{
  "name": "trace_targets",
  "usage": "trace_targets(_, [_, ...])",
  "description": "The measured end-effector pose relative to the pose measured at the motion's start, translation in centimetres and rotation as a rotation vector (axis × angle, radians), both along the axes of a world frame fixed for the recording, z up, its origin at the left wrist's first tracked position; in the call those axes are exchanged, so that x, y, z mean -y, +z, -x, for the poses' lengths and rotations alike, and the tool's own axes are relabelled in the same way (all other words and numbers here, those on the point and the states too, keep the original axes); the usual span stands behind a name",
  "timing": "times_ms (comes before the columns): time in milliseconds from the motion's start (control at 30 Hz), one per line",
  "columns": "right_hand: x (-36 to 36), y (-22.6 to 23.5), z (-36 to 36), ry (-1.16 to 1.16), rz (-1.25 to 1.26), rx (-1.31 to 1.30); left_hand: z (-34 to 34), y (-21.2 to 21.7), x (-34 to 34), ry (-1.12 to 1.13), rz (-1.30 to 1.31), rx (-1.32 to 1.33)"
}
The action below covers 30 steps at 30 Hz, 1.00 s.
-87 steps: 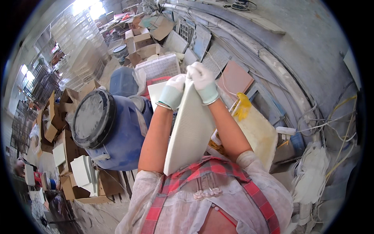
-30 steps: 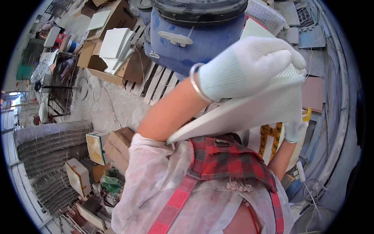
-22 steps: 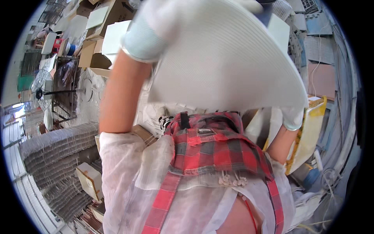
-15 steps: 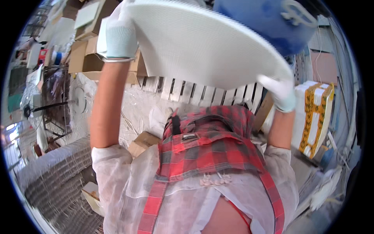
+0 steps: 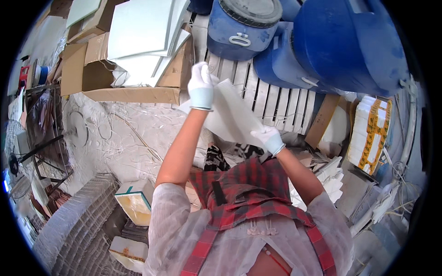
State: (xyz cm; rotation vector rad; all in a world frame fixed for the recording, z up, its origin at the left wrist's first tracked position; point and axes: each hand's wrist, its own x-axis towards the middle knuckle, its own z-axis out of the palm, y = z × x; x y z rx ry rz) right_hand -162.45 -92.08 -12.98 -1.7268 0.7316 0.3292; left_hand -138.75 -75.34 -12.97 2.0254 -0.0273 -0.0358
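Observation:
Both my hands wear white gloves and hold one large white tile (image 5: 232,115) in front of my chest, tilted edge-on above the dusty floor. My left hand (image 5: 201,85) grips its far upper corner. My right hand (image 5: 270,139) grips its near lower edge. The tile hangs over the front of a white slatted pallet (image 5: 271,99).
Blue plastic drums (image 5: 331,41) with a grey lid (image 5: 248,11) stand on the pallet. An open cardboard box (image 5: 133,78) of white tiles (image 5: 140,30) lies at left. A yellow-and-white packet (image 5: 370,131) sits at right. Small boxes (image 5: 134,202) and ribbed sheets (image 5: 78,230) lie at lower left.
The tile has swung from overhead and close to the camera down to chest height, now seen edge-on. My view has turned toward the pallet and drums.

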Motion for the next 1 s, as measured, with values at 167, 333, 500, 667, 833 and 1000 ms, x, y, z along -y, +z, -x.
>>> trace_targets(167, [4.2, -10.4, 0.8, -0.188, -0.148, -0.271, -6.5, -6.6, -8.8, -0.132, -0.942, 0.281])
trace_targets(333, [5.5, -22.7, 1.0, -0.326, -0.344, -0.223, -7.7, -14.9, -11.9, -0.392, -1.102, 0.116])
trace_targets(500, [7.2, -41.6, 5.5, -0.125, -0.114, -0.311, -7.7, -18.0, -11.4, -0.382, -1.295, 0.319])
trace_targets(667, [7.0, -44.8, 4.8, -0.078, 0.169, -0.557, -7.2, -18.5, -11.7, -0.341, -1.464, 0.337])
trace_targets(833, [6.9, -49.7, 8.9, -0.009, 0.18, -0.504, -7.8, -18.8, -11.5, -0.361, -1.449, 0.39])
trace_targets(1000, [6.9, -48.1, 8.1, -0.05, 0.049, -0.527, -7.2, -18.4, -11.5, -0.346, -1.508, 0.33])
